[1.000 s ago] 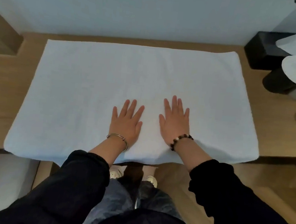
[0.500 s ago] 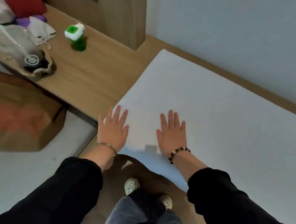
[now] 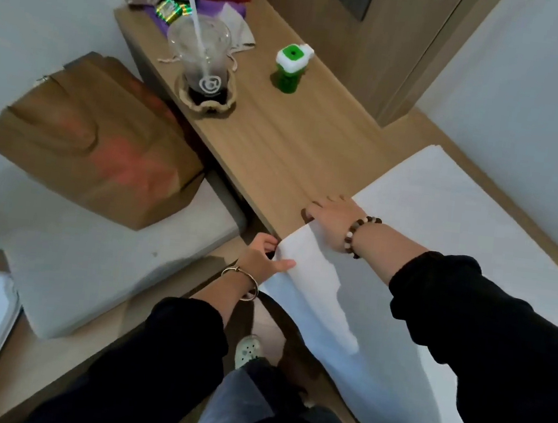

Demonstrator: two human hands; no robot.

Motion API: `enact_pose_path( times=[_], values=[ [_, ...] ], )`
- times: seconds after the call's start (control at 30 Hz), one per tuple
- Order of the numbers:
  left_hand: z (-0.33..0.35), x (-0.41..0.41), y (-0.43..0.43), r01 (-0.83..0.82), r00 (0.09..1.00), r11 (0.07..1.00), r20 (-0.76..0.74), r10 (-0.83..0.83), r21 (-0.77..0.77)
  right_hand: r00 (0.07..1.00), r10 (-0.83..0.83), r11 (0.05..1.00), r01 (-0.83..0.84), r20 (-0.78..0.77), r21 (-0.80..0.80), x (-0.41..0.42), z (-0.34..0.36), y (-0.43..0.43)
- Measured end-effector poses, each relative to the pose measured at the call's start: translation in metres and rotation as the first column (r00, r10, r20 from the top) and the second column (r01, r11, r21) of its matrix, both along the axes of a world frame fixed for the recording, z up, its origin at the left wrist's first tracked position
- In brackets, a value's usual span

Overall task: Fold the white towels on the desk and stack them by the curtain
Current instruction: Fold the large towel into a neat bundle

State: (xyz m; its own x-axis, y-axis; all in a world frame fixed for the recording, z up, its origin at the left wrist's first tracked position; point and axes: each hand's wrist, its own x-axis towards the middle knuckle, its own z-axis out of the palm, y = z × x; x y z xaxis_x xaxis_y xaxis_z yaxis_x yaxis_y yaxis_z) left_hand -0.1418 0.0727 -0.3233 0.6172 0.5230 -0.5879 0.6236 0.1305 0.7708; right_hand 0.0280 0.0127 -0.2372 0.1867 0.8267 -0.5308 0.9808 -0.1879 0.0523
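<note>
Looking down from the head view, the white towel (image 3: 440, 235) is seen spread flat over the right part of the desk (image 3: 295, 144), with its near side drooping off the desk's front edge. The corner hanging at that front edge is pinched by the left hand (image 3: 262, 258), thumb on top and fingers tucked underneath. A bit further onto the desk, the towel's left edge is gripped by the right hand (image 3: 330, 218), fingers curled down over the hem where cloth meets bare wood. A beaded bracelet (image 3: 359, 235) is worn on the right wrist and a thin metal bangle (image 3: 242, 283) on the left.

Toward the desk's far left end, a plastic cup (image 3: 204, 58) with a straw is parked, and a small green bottle (image 3: 289, 69) is stood just to its right. A brown paper bag (image 3: 98, 144) is slumped on a pale cushion beside the desk's left side.
</note>
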Motion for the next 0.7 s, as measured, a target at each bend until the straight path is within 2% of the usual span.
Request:
enact_pose_path(
  times=[0.1, 0.23, 0.37, 0.43, 0.5, 0.6, 0.7],
  values=[
    [-0.007, -0.001, 0.006, 0.151, 0.988, 0.988, -0.046, -0.15, 0.014, 0.997, 0.064, 0.99, -0.058, 0.043, -0.126, 0.005, 0.004, 0.015],
    [-0.01, 0.0, 0.013, 0.237, 0.971, 0.967, -0.063, -0.232, 0.093, 0.966, 0.22, 0.953, -0.183, 0.135, -0.241, 0.009, 0.005, 0.023],
    [-0.008, 0.003, 0.006, 0.14, 0.99, 0.978, -0.005, -0.142, -0.154, 0.99, 0.141, 0.967, -0.131, 0.029, -0.217, 0.011, 0.005, 0.018],
    [-0.008, 0.002, 0.002, 0.11, 0.993, 0.982, -0.016, -0.114, -0.155, 0.994, 0.106, 0.971, -0.102, 0.007, -0.215, 0.011, 0.004, 0.013],
    [-0.008, 0.001, 0.002, 0.193, 0.976, 0.981, -0.112, -0.188, 0.032, 0.996, 0.075, 0.972, -0.063, 0.041, -0.226, 0.015, 0.007, 0.008],
    [0.008, -0.004, -0.002, 0.419, 0.883, 0.849, -0.362, -0.299, 0.321, 0.974, 0.094, 0.957, -0.032, 0.204, -0.289, 0.023, 0.019, -0.004],
    [0.029, -0.009, -0.026, 0.425, 0.865, 0.755, -0.471, -0.175, 0.499, 0.936, 0.081, 0.981, -0.014, 0.344, -0.193, 0.029, 0.035, -0.025]
  ],
)
